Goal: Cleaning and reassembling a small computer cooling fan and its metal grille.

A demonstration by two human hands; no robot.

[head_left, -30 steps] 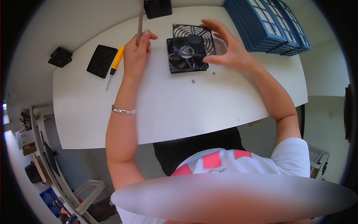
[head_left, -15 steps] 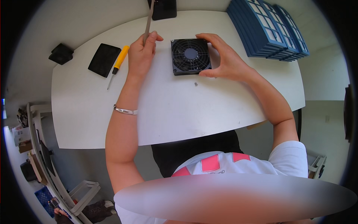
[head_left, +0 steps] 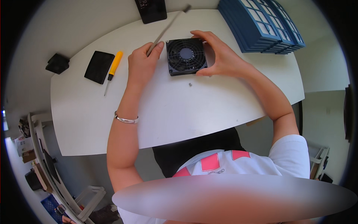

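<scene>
1. The black square fan (head_left: 185, 56) lies flat on the white table (head_left: 179, 108), grille side up, towards the far edge and a little right of the table's middle.
2. The right hand (head_left: 220, 59) is on the fan's right side — thumb against the near right corner, fingers curled over the far right corner, so the frame sits pinched between them.
3. The left hand (head_left: 141, 66) is just left of the fan, closed around a thin grey rod-like tool (head_left: 167, 27). The tool slants up and to the right, away from the fist, and its far end reaches past the table's far edge.
4. A silver bangle (head_left: 126, 119) sits on the left wrist.
5. One small screw (head_left: 190, 84) lies loose on the table just in front of the fan, not touching it.
6. Off to the left: a yellow-handled screwdriver (head_left: 113, 68), tip pointing towards the person, with a flat black pad (head_left: 98, 67) right beside it — whether the two touch I cannot tell.
7. Further left, near the table's corner, a small black block (head_left: 57, 63) sits on its own.
8. At the far edge, a dark upright device (head_left: 150, 8) stands above the left hand.
9. Top right, a stack of blue slatted panels (head_left: 261, 23) overhangs the table's right end, well apart from the fan.
</scene>
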